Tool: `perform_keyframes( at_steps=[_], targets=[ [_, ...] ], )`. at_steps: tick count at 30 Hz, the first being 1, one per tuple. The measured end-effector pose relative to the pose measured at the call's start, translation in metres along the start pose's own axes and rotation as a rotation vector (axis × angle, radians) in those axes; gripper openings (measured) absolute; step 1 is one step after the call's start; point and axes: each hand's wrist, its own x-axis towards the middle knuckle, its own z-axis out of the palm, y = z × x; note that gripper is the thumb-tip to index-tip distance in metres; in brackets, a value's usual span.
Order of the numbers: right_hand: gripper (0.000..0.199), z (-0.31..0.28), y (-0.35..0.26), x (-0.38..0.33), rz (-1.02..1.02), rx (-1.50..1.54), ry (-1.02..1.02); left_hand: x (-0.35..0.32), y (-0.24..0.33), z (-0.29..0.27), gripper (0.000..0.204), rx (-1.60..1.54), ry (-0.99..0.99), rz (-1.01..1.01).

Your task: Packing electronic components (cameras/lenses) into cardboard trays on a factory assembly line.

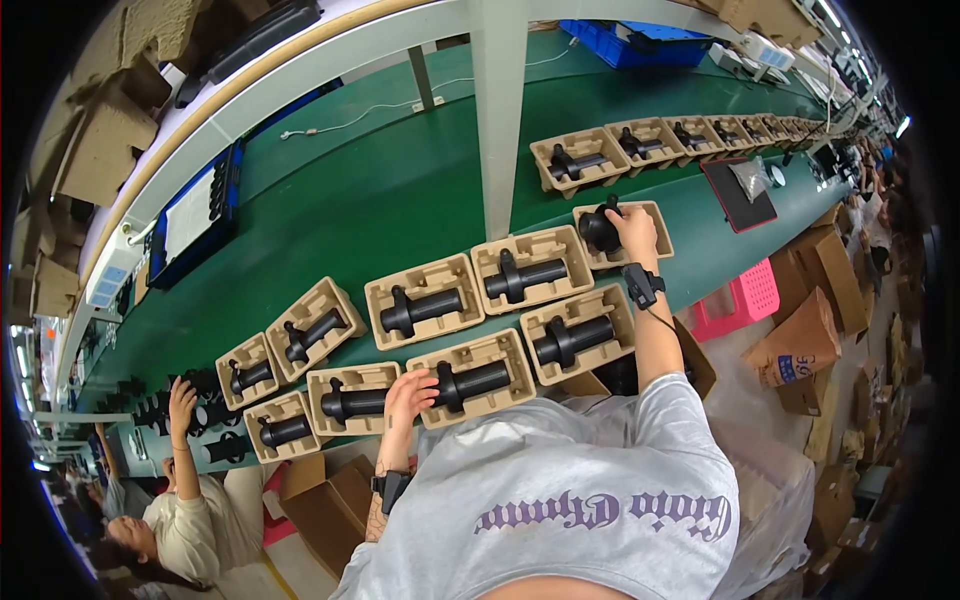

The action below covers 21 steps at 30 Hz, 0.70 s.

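At the right of the near trays, my right hand point(636, 233) is closed on a black scope-like tube point(600, 229), which stands tilted with its round end up, over a tan molded pulp tray point(657, 250). My left hand point(410, 398) reaches over the left edge of another pulp tray point(487, 404). Its fingers are stretched out beside the black tube point(474, 381) lying there; whether they touch it I cannot tell. Several more trays sit around, each with a black tube, such as the tube point(525, 279) behind and the tube point(573, 341) between my arms.
A row of filled trays point(645, 145) runs along the green bench point(330, 220) to the far right. A white post point(499, 120) rises mid-bench. Blue bins point(640, 45) stand at the back. At left, a co-worker point(195, 520) reaches to the bench. Cardboard boxes and a pink stool point(738, 300) are below.
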Motion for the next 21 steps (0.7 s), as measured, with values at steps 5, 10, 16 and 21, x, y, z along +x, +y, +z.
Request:
perform_keyframes(
  at_steps=[5,10,16,21],
  targets=[
    [0.041,0.006,0.003,0.015,-0.084,-0.194,0.017,0.002,-0.006,-0.012,0.031,0.074,0.033,0.019],
    [0.035,-0.001,0.008,0.007,-0.089,-0.153,-0.034,-0.005,-0.006,-0.02,0.029,0.181,0.015,0.037],
    [0.031,0.037,0.02,-0.003,-0.213,-0.209,0.082,0.002,-0.009,-0.046,0.027,0.265,-0.037,0.052],
    [0.031,0.037,-0.015,-0.032,-0.203,-0.483,-0.012,-0.002,-0.008,-0.061,0.027,0.28,0.089,0.21]
  ],
)
